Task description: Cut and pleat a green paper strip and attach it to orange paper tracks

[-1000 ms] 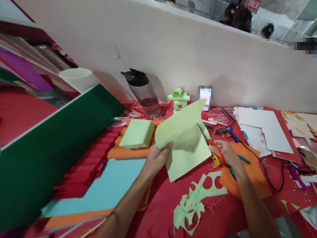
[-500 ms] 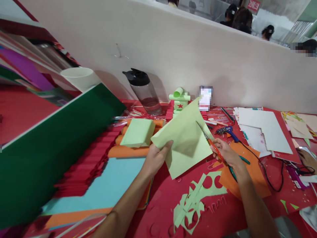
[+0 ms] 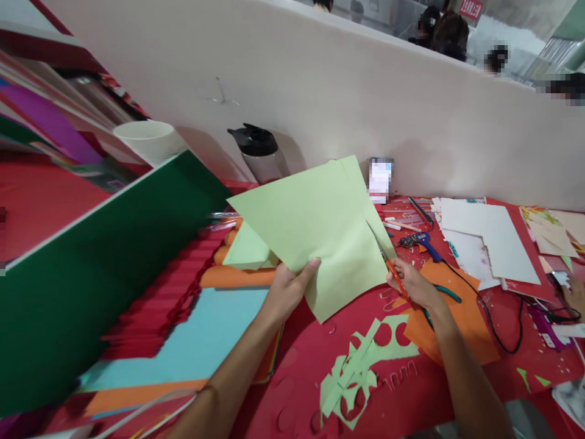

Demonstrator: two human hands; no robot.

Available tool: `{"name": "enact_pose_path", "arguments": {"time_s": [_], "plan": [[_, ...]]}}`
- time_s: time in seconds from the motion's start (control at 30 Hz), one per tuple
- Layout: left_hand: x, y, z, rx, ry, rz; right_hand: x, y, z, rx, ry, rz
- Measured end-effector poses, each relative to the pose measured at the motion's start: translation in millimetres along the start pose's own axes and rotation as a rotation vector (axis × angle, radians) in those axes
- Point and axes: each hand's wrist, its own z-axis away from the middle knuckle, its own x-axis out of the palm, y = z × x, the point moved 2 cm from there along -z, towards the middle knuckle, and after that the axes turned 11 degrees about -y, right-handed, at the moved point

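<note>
My left hand [image 3: 292,285] pinches a large light green sheet of paper [image 3: 320,213] near its lower left side, thumb on top. The sheet is held up above the table and looks nearly flat. My right hand [image 3: 414,281] is closed on scissors [image 3: 395,274] with an orange grip. Their dark blades point up and left at the sheet's right part, where a strip runs along the edge. Below the sheet lie light green paper scraps [image 3: 354,372] with round holes. Teal curved pieces [image 3: 448,293] show by my right hand; whether they belong to the scissors I cannot tell.
On the left stand a dark green board [image 3: 114,256], red folded paper [image 3: 169,292] and orange rolls [image 3: 237,277]. A bottle [image 3: 260,149] and a phone [image 3: 381,180] are by the wall. A glue gun [image 3: 420,242] with a cord lies right, near another person's hand [image 3: 573,292].
The green sheet has opened out from its curled shape, its far corner now spread to the left over the rolls and in front of the bottle. Both hands stay almost in place.
</note>
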Motion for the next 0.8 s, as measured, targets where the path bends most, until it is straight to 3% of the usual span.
{"name": "enact_pose_path", "arguments": {"time_s": [0.43,0.8], "plan": [[-1.8,7.9,2.6,-0.072,-0.076,0.088,-1.0,4.6,4.9,0.063,-0.079,-0.031],[-1.6,5.7,0.5,0.022,-0.050,-0.045,-0.8,3.5,6.4,0.083,-0.029,0.023]]}}
